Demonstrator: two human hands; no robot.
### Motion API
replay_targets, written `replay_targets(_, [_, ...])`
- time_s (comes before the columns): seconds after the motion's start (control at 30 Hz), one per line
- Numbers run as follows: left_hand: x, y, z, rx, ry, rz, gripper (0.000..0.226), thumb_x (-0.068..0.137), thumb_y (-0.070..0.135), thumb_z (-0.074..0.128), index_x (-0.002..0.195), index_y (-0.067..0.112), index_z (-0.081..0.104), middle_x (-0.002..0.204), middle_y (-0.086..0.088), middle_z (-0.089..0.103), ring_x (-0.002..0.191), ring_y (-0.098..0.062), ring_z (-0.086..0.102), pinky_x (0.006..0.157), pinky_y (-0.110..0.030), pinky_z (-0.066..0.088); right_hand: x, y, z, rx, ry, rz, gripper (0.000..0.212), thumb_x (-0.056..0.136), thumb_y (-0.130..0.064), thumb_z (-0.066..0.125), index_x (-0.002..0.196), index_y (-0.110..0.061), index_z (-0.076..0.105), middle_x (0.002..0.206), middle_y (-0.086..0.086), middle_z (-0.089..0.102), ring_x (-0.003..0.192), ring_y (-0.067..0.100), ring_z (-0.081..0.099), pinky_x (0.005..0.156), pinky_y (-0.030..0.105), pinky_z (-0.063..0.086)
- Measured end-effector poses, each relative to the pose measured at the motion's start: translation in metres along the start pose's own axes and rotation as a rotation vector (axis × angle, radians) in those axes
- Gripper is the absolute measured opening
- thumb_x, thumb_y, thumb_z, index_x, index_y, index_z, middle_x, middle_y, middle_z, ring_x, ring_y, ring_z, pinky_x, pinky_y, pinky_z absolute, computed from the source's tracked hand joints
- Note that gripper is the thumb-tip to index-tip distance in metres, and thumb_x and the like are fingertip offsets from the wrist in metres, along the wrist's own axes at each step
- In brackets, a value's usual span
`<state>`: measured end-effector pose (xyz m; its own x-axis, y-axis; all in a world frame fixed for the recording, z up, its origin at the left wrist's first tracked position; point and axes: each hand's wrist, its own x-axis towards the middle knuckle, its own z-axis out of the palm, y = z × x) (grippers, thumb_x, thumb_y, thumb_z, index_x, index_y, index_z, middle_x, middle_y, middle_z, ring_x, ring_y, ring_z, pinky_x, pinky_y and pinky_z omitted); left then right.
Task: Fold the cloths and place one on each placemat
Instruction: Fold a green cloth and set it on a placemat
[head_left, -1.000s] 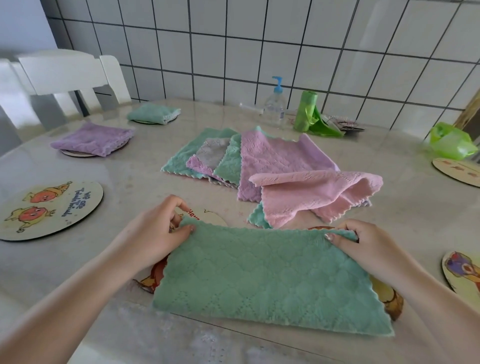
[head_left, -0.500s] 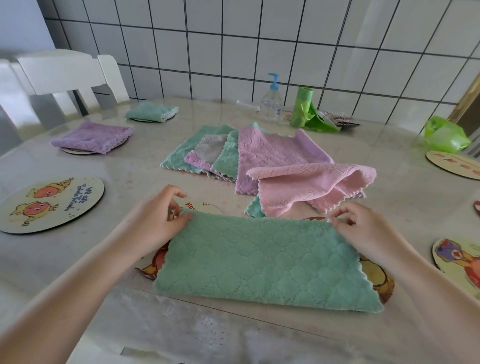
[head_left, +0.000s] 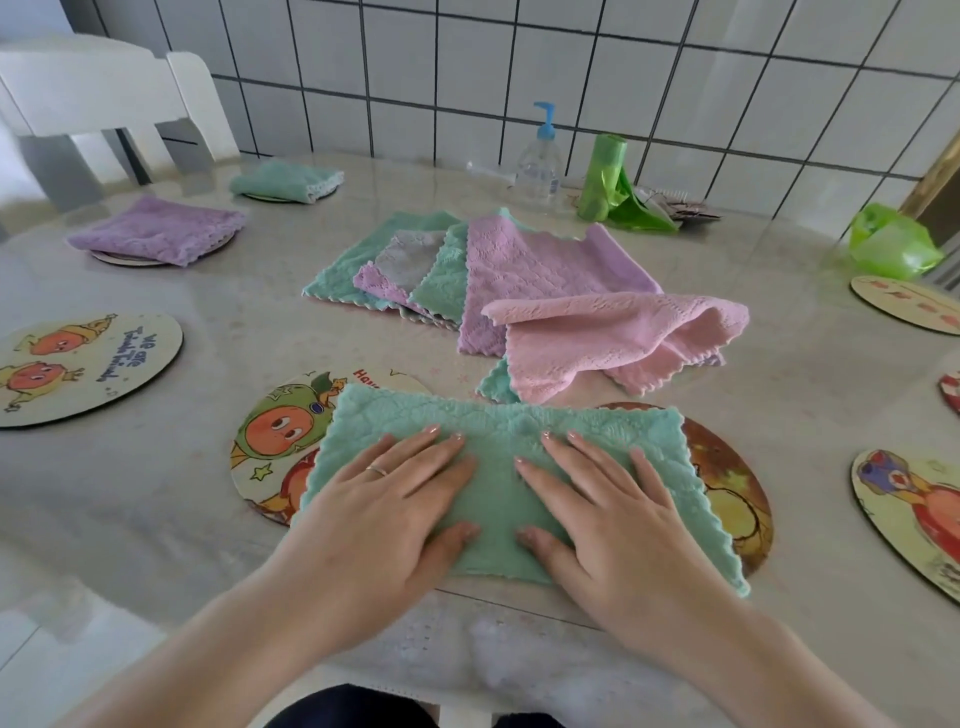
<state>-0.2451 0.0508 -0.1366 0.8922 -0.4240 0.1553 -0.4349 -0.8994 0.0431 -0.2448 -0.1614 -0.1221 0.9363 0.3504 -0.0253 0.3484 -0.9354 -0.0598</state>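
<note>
**Two hands flatten a green cloth over placemats**

White wall tiles with dark grout run behind a pale round table (head_left: 779, 415), seen from above by the person sitting at it. Both hands lie flat on a green cloth (head_left: 498, 499) at the near edge. The left hand (head_left: 379, 519) has its fingers straight and spread, palm down, a ring on one finger; it holds nothing. The right hand (head_left: 608, 519) mirrors it, fingers straight and pressing the cloth, thumbs of both hands nearly meeting.

The green cloth is folded into a wide strip. It lies across two round cartoon placemats: an orange-face mat (head_left: 275, 441) under its left end and a brown mat (head_left: 727, 483) under its right end.

Beyond it sits a loose pile of unfolded cloths (head_left: 519, 270), green, grey and purple, with a crumpled pink cloth (head_left: 597, 343) on the near side.

Far left, a folded purple cloth (head_left: 156, 228) rests on a mat, and a folded green one (head_left: 285, 179) rests on another mat behind it. A bare fruit mat (head_left: 78, 364) lies at the left. More bare mats lie at the right edge (head_left: 904, 509).

By the wall stand a pump bottle (head_left: 540, 156) and a green bag roll (head_left: 602, 176). A white chair (head_left: 104, 93) stands at the far left.
</note>
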Motion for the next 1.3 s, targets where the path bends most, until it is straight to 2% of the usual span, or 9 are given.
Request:
replay_targets(0.13, [-0.010, -0.016, -0.001, 0.078, -0.036, -0.006, 0.064, 0.093, 0.064, 0.018, 0.137, 0.026, 0.045, 0.144, 0.001, 0.042, 0.133, -0.019, 0.038, 0.108, -0.033, 0.019, -0.012, 0.020, 0.002, -0.013, -0.003, 0.004, 0.078, 0.073, -0.072, -0.017, 0.144, -0.043, -0.008, 0.153, -0.018, -0.015, 0.137, 0.001, -0.024, 0.110, 0.038, -0.015])
replay_targets(0.37, [-0.027, -0.039, 0.001, 0.076, -0.005, 0.004, 0.069, 0.089, 0.070, 0.023, 0.142, 0.028, 0.035, 0.148, 0.000, 0.037, 0.138, -0.019, 0.029, 0.109, -0.044, 0.011, -0.022, 0.039, -0.001, -0.014, -0.071, 0.116, 0.085, 0.055, -0.081, -0.027, 0.135, -0.053, -0.021, 0.145, -0.025, -0.029, 0.135, -0.002, -0.029, 0.113, 0.041, -0.014])
replay_targets(0.5, [-0.030, -0.044, 0.001, -0.018, 0.036, 0.036, 0.068, 0.086, 0.073, 0.027, 0.139, 0.032, 0.039, 0.145, 0.007, 0.040, 0.138, -0.011, 0.024, 0.109, -0.047, 0.011, -0.012, 0.043, -0.014, 0.274, -0.013, 0.093, 0.086, 0.059, -0.089, -0.001, 0.133, -0.054, 0.027, 0.144, -0.033, 0.006, 0.137, -0.009, -0.008, 0.118, 0.046, -0.001])
replay_targets(0.63, [-0.024, -0.030, -0.003, -0.154, 0.188, 0.205, 0.047, 0.088, 0.060, 0.042, 0.126, 0.035, 0.053, 0.130, 0.021, 0.051, 0.128, 0.000, 0.039, 0.110, -0.043, 0.020, 0.019, 0.037, -0.034, 0.486, 0.146, 0.034, 0.035, 0.087, -0.056, 0.042, 0.114, -0.042, 0.059, 0.129, -0.029, 0.044, 0.125, -0.010, 0.031, 0.111, 0.030, 0.024])
replay_targets(0.7, [-0.020, -0.016, -0.004, -0.196, 0.231, 0.307, 0.035, 0.088, 0.051, 0.048, 0.117, 0.034, 0.059, 0.119, 0.021, 0.059, 0.114, 0.001, 0.051, 0.106, -0.038, 0.032, 0.040, 0.030, -0.035, 0.495, 0.122, -0.014, 0.027, 0.092, -0.036, 0.049, 0.116, -0.034, 0.062, 0.126, -0.022, 0.051, 0.118, -0.006, 0.042, 0.102, 0.022, 0.031])
replay_targets(0.8, [-0.015, 0.001, -0.004, -0.253, 0.243, 0.360, 0.026, 0.085, 0.040, 0.054, 0.106, 0.032, 0.068, 0.106, 0.020, 0.064, 0.098, -0.001, 0.057, 0.089, -0.027, 0.049, 0.067, 0.019, -0.033, 0.459, 0.040, -0.060, 0.026, 0.093, -0.029, 0.052, 0.116, -0.029, 0.064, 0.111, -0.014, 0.064, 0.096, 0.012, 0.063, 0.088, 0.030, 0.050])
replay_targets(0.9, [-0.012, 0.009, -0.002, -0.294, 0.215, 0.314, 0.025, 0.083, 0.037, 0.052, 0.099, 0.034, 0.070, 0.099, 0.022, 0.064, 0.090, 0.000, 0.056, 0.074, -0.023, 0.052, 0.089, 0.015, -0.030, 0.358, 0.008, -0.059, 0.022, 0.089, -0.030, 0.058, 0.108, -0.027, 0.068, 0.092, -0.017, 0.062, 0.078, 0.003, 0.059, 0.069, 0.020, 0.047])
replay_targets(1.13, [-0.012, 0.016, 0.008, -0.398, 0.257, 0.201, 0.021, 0.084, 0.037, 0.052, 0.092, 0.036, 0.071, 0.091, 0.022, 0.062, 0.084, 0.002, 0.056, 0.068, -0.022, 0.051, 0.110, 0.016, -0.034, 0.302, -0.153, -0.068, 0.012, 0.081, -0.035, 0.068, 0.088, -0.025, 0.066, 0.076, -0.013, 0.062, 0.074, 0.009, 0.060, 0.067, 0.027, 0.049])
replay_targets(1.3, [-0.011, 0.017, 0.011, -0.450, 0.311, 0.174, 0.017, 0.083, 0.032, 0.056, 0.086, 0.035, 0.072, 0.088, 0.021, 0.063, 0.081, 0.002, 0.056, 0.064, -0.026, 0.051, 0.103, 0.021, -0.025, 0.297, -0.058, -0.097, 0.013, 0.081, -0.043, 0.062, 0.075, -0.032, 0.058, 0.073, -0.012, 0.063, 0.072, 0.009, 0.060, 0.074, 0.042, 0.053])
